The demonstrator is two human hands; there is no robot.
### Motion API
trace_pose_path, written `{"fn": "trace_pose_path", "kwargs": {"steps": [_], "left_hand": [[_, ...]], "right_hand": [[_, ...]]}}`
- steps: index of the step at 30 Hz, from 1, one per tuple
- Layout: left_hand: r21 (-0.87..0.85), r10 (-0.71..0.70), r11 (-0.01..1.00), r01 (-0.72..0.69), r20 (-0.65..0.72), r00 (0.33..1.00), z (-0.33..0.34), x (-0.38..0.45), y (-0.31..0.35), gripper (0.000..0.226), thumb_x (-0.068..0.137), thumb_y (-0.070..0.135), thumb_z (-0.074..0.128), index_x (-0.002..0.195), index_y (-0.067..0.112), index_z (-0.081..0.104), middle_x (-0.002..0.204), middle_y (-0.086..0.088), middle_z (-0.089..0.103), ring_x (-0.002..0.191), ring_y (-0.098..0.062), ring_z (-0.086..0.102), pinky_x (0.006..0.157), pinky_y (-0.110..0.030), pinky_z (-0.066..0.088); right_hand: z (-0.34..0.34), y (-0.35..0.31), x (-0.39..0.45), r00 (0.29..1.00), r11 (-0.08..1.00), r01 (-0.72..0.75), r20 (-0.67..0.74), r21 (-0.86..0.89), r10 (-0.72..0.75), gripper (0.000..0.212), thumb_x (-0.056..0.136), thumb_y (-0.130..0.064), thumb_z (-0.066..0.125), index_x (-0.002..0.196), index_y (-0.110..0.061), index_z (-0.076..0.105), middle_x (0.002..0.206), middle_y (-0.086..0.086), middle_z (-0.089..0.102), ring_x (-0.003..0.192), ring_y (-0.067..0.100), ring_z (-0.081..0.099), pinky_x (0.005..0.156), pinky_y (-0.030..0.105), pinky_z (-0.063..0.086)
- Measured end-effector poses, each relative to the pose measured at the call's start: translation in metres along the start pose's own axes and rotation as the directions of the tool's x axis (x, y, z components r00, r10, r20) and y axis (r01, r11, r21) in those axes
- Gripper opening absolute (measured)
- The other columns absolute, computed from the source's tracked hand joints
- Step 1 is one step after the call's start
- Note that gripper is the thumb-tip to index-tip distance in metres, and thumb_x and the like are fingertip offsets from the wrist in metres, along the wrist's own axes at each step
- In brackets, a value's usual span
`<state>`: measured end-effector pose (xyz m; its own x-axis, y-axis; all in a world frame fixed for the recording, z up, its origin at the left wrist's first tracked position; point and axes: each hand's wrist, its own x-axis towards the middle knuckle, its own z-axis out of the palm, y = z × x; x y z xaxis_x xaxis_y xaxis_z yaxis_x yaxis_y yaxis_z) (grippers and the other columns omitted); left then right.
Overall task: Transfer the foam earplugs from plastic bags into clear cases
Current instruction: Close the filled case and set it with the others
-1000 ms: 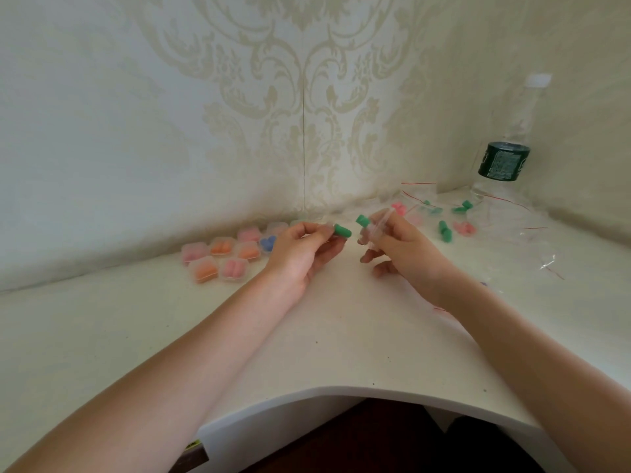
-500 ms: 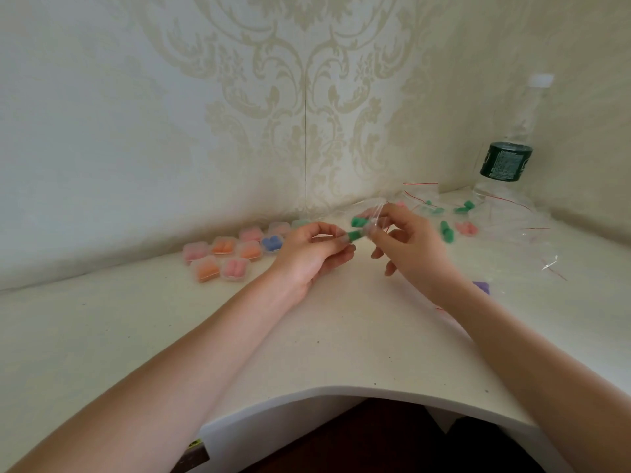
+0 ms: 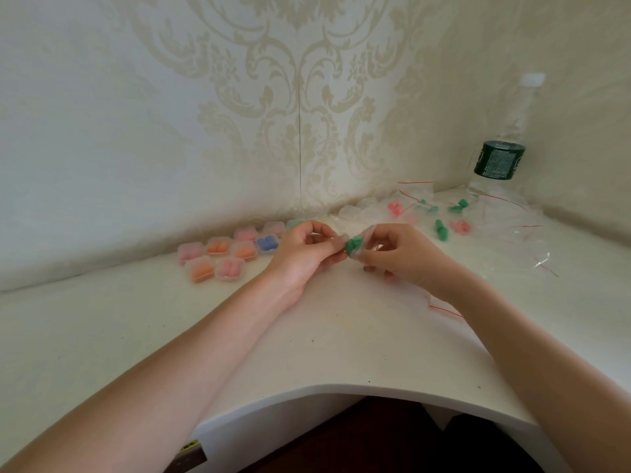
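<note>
Left hand (image 3: pixel 304 256) and right hand (image 3: pixel 406 256) both pinch a clear case (image 3: pixel 358 242); green earplugs (image 3: pixel 353 245) between fingertips.

2 green foam earplugs (image 3: pixel 353 245) sit side by side in a small clear case (image 3: pixel 358 249), held up above the white desk. More filled clear cases (image 3: pixel 218 256) lie in a bunch at the back left, with pink, orange and blue plugs inside. Plastic bags (image 3: pixel 454 216) with green and pink plugs lie at the back right.
</note>
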<state>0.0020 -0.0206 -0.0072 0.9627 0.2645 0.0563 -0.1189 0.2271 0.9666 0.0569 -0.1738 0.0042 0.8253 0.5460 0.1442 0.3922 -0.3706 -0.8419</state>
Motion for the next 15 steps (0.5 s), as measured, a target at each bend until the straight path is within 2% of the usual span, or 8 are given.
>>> {"fn": "trace_pose_path", "kwargs": {"steps": [5,8,11,15], "left_hand": [[0.072,0.046,0.996,-0.046,0.010,0.999,0.0003,-0.0008,-0.0020,0.017,0.079,-0.003,0.070,0.081,0.009,0.059,0.079,-0.006,0.058,0.078,-0.016,0.062,0.073,-0.021,0.056],[0.105,0.062,0.992,-0.065,0.034,0.998,0.0006,-0.0021,-0.0017,0.014,0.079,-0.002,0.070,0.080,0.008,0.059,0.078,-0.006,0.061,0.073,-0.012,0.063,0.069,-0.019,0.055],[0.169,0.071,0.983,-0.073,0.020,0.997,0.0011,-0.0031,-0.0004,0.015,0.082,0.002,0.069,0.075,0.008,0.057,0.076,-0.008,0.062,0.065,-0.009,0.064,0.064,-0.019,0.055],[0.123,0.030,0.992,-0.026,-0.028,0.999,0.0029,-0.0052,0.0036,0.014,0.092,0.011,0.060,0.083,0.009,0.050,0.083,-0.009,0.067,0.060,-0.013,0.069,0.060,-0.023,0.057]], "right_hand": [[0.0027,0.0015,-0.0008,0.999,0.999,0.046,-0.007,0.028,-0.045,0.012,0.085,-0.017,0.069,0.096,-0.011,0.069,0.076,-0.003,0.061,0.057,0.003,0.056,0.047,0.017,0.044],[0.0033,0.0024,-0.0019,0.998,0.998,0.055,-0.016,0.018,-0.055,0.011,0.086,-0.018,0.069,0.095,-0.011,0.068,0.073,-0.005,0.060,0.051,0.000,0.053,0.046,0.016,0.042],[0.0052,0.0042,-0.0005,0.998,0.999,0.054,-0.012,0.004,-0.054,0.009,0.086,-0.020,0.069,0.090,-0.013,0.064,0.082,-0.001,0.060,0.058,0.005,0.059,0.046,0.019,0.041],[0.0048,0.0023,0.0007,0.996,0.994,0.043,-0.085,0.102,-0.035,0.006,0.088,-0.025,0.066,0.089,-0.022,0.061,0.094,-0.002,0.061,0.064,0.007,0.065,0.046,0.022,0.043]]}}
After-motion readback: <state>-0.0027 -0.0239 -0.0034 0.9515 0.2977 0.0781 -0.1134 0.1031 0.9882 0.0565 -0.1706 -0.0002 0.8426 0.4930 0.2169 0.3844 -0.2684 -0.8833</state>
